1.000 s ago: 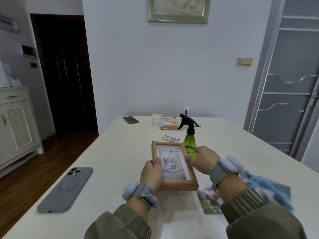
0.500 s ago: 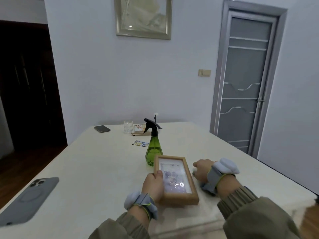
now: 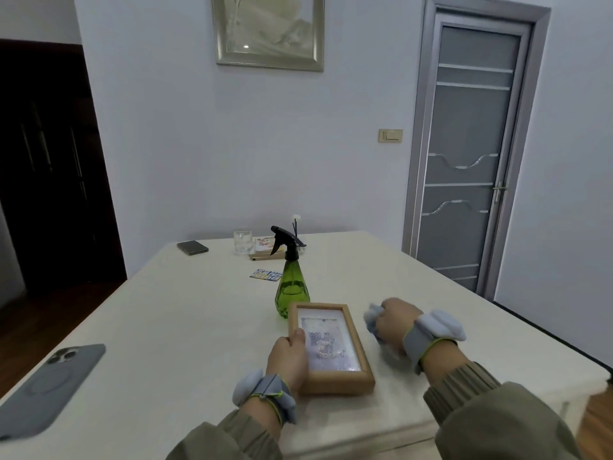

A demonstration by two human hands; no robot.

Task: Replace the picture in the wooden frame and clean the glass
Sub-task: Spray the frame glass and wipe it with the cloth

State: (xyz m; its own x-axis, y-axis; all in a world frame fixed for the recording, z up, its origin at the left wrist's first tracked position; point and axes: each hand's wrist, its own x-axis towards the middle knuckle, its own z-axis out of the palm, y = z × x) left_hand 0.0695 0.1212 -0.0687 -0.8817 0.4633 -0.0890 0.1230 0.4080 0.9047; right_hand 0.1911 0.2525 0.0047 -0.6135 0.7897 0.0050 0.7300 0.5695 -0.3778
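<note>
The wooden frame lies face up on the white table, near its front edge. Small droplets speckle its glass over a picture. My left hand grips the frame's left side, thumb on the rim. To the right of the frame, my right hand is closed around a bunched light blue cloth, apart from the frame. A green spray bottle with a black trigger stands just behind the frame's far left corner.
A grey phone lies at the table's left edge. At the far end are a dark phone, a drinking glass, a small printed card and a box with a picture. A grey door stands at the right.
My right hand left the frame's right edge and moved right, now clutching the blue cloth. The left hand kept hold of the frame. The view swung to the right.
</note>
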